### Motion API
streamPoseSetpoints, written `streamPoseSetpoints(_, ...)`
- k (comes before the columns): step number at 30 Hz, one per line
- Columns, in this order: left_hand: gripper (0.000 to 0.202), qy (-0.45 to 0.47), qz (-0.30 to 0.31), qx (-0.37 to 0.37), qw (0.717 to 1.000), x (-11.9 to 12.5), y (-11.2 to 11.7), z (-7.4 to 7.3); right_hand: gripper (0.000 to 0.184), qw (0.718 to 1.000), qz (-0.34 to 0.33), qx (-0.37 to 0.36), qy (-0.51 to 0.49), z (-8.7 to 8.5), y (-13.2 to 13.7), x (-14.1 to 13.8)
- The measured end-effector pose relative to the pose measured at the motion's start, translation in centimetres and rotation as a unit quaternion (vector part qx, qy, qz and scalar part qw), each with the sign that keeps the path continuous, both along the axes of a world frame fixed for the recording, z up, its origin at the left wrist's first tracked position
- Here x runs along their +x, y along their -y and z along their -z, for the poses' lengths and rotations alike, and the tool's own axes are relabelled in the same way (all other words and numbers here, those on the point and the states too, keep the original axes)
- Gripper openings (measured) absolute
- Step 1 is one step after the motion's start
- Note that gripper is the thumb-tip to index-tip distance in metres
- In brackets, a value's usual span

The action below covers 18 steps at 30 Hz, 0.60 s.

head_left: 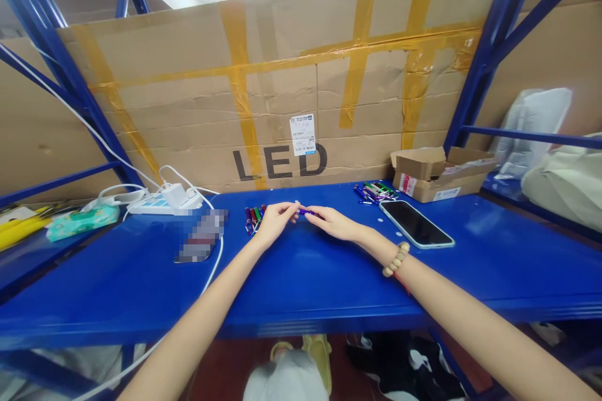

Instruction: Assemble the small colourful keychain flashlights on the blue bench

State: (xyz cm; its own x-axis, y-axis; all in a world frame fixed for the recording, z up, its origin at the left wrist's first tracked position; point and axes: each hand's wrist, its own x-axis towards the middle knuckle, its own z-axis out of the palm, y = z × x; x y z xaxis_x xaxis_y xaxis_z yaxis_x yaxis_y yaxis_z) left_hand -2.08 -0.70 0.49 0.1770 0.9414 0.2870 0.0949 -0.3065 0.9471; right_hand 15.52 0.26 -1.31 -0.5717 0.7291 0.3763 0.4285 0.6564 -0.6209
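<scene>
Above the blue tabletop, my left hand (278, 220) and my right hand (333, 223) meet fingertip to fingertip. Between them lies a small purple tube (306, 212), its right end pinched by my right fingers. My left fingertips close on its left end, where a small pale bit shows, too small to name. Just left of my left hand, a row of small coloured tubes with metal clips (251, 218) is partly hidden by that hand. Farther back on the right is a loose pile of similar coloured tubes (374, 192).
A phone (417, 223) lies right of my right forearm, before an open cardboard box (437, 174). On the left are a blurred-out flat item (202, 238), a white power strip (162, 202) and a trailing white cable (217, 263). A large cardboard sheet (188, 119) stands behind.
</scene>
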Motion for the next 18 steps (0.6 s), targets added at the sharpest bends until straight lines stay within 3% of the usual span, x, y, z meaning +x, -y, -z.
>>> streamPoseSetpoints(4, 0.025, 0.016, -0.041, -0.001, 0.999, -0.28, -0.12, 0.09, 0.037, 1.0, -0.004, 0.018, 0.002, -0.14, 0.25, -0.36)
streamPoseSetpoints(8, 0.027, 0.106, -0.069, -0.073, 0.989, -0.62, -0.38, -0.1, 0.027, 0.998, -0.009, 0.05, 0.024, -0.5, 0.66, -0.55)
streamPoseSetpoints(15, 0.028, 0.178, -0.061, -0.139, 0.972, -0.55, -0.43, -0.38, 0.028, 0.996, 0.066, 0.052, 0.031, -0.04, 0.03, -0.33)
streamPoseSetpoints(18, 0.027, 0.182, -0.065, -0.144, 0.971, -0.57, -0.52, -0.26, 0.03, 0.996, 0.061, 0.06, 0.026, 0.29, -0.12, -0.29)
